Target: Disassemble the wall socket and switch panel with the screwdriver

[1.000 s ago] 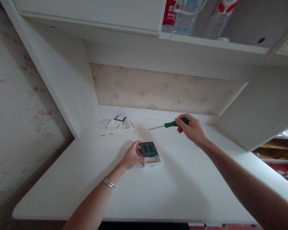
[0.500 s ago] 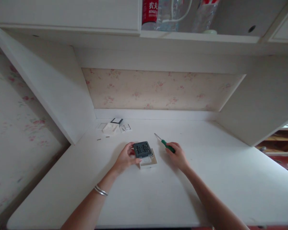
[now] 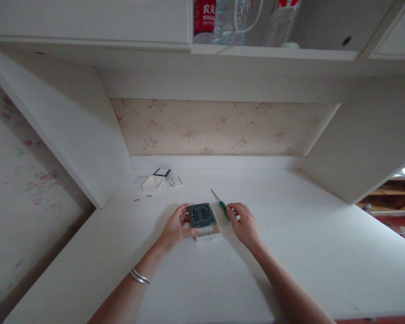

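My left hand (image 3: 174,229) grips the left edge of a square dark grey wall socket panel (image 3: 201,215), thumb at the front and fingers behind. The panel is over a white back box (image 3: 209,235), whose front and right rim show. Whether the panel rests on the box cannot be told. To the right, my right hand (image 3: 245,225) has its fingers closed at the handle end of a screwdriver (image 3: 223,209) with a green handle. Its metal shaft points away and to the left, low over the table.
At the back left of the white table (image 3: 189,288) lie a white box part (image 3: 153,183), a dark frame (image 3: 162,172), a small bag of parts (image 3: 174,182) and two screws (image 3: 149,195). Bottles (image 3: 204,20) stand on the shelf above. Side panels flank the table.
My right hand and the screwdriver have moved left and lower, nearer the panel. The panel has shifted slightly toward the front over the box. The whole view has shifted a little.
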